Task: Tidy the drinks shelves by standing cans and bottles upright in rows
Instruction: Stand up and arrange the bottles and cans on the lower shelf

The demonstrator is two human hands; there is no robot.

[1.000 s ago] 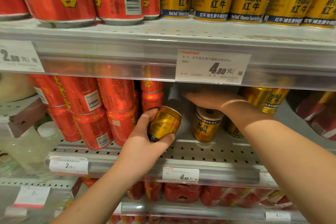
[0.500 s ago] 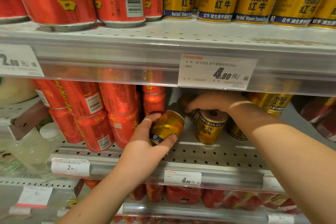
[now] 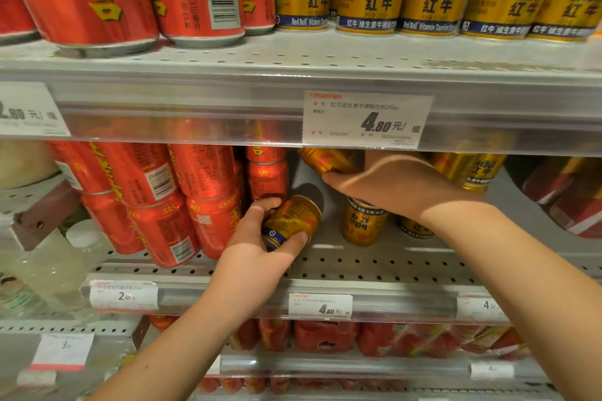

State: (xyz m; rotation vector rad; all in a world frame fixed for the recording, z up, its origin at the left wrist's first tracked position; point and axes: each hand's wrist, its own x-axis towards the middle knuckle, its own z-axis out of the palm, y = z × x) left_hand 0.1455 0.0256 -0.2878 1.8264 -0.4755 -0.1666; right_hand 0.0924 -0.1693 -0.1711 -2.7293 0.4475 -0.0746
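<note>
My left hand (image 3: 257, 241) grips a gold Red Bull can (image 3: 294, 217) tilted on its side, just above the middle shelf (image 3: 374, 265). My right hand (image 3: 387, 182) holds a second gold can (image 3: 329, 160), lifted high and lying sideways under the shelf above. Beneath my right hand a gold can (image 3: 363, 223) stands upside down on the shelf. Another gold can (image 3: 415, 229) stands behind my right wrist, partly hidden. More gold cans (image 3: 472, 169) stand further right.
Stacked red cans (image 3: 182, 198) fill the shelf to the left of my left hand. The upper shelf (image 3: 293, 55) carries rows of red and gold cans. Red packs (image 3: 566, 198) sit far right, pale bottles (image 3: 52, 264) far left, price tags (image 3: 366, 119) along the rails.
My right hand has taken a gold can from the back and lifted it up and toward the front. My left hand keeps its tilted can in nearly the same spot.
</note>
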